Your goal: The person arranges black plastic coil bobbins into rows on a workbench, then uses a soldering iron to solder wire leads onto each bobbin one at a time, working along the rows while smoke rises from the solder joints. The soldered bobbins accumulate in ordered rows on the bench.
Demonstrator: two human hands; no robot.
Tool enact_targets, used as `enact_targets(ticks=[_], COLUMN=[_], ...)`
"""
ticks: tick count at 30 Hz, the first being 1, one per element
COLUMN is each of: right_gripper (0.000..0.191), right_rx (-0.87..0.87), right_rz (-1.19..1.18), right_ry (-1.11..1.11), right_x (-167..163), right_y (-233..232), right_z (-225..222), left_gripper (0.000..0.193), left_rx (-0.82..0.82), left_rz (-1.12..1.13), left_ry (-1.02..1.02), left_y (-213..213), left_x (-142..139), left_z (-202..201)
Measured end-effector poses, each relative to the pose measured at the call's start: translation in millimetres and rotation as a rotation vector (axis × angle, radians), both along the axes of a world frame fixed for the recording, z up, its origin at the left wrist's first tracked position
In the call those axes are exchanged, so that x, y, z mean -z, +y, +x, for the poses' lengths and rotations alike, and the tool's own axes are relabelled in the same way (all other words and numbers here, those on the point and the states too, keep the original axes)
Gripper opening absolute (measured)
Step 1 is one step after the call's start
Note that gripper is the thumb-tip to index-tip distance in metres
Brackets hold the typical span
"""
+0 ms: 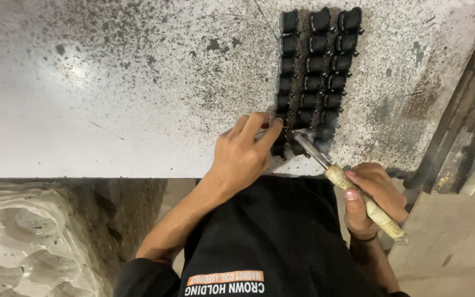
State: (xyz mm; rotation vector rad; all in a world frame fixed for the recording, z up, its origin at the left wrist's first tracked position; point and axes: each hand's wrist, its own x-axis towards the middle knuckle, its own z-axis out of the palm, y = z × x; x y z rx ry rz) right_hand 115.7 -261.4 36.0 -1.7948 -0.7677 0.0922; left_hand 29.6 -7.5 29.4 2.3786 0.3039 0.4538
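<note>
Three rows of small black coil parts [311, 71] lie on a speckled white worktop [111, 99]. My left hand [246, 154] rests at the near end of the rows, its fingers pinching a thin solder wire [273, 130] against the nearest parts. My right hand [372, 198] grips the pale taped handle of a soldering iron [358, 195]. The iron's metal tip [302, 137] touches a near coil part, and a little smoke rises there.
A clear moulded plastic tray [23, 247] sits at lower left below the worktop's edge. A dark metal post [457, 110] runs along the right side, with a brown board [452, 247] beneath it. My black shirt fills the lower middle.
</note>
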Motion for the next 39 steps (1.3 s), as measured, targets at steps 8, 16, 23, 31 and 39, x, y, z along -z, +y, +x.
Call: enact_targets(ticks=[8, 16, 23, 31, 39], right_gripper=[0.028, 0.017, 0.016, 0.018, 0.018], right_rx=[-0.057, -0.164, -0.129, -0.167, -0.112], right_rz=[-0.1, -0.24, -0.287, -0.256, -0.24], right_ry=[0.003, -0.238, -0.126, -0.213, -0.085], right_x=[-9.6, -28.6, -39.0, -38.2, -25.5], right_y=[14.8, 31.7, 34.1, 39.9, 17.4], right_z=[2.9, 7.7, 6.3, 9.6, 12.6], left_gripper=[0.035, 0.034, 0.031, 0.031, 0.023], left_rx=[0.035, 0.078, 0.081, 0.098, 0.126], left_rz=[-0.008, -0.026, -0.037, -0.042, -0.09], left_ry=[-0.006, 0.038, 0.036, 0.041, 0.103], left_y=[-9.3, -11.3, -10.0, -13.6, -10.1], left_x=[24.4, 24.6, 24.8, 26.7, 10.8], left_z=[-8.9, -5.0, -7.7, -4.0, -2.8])
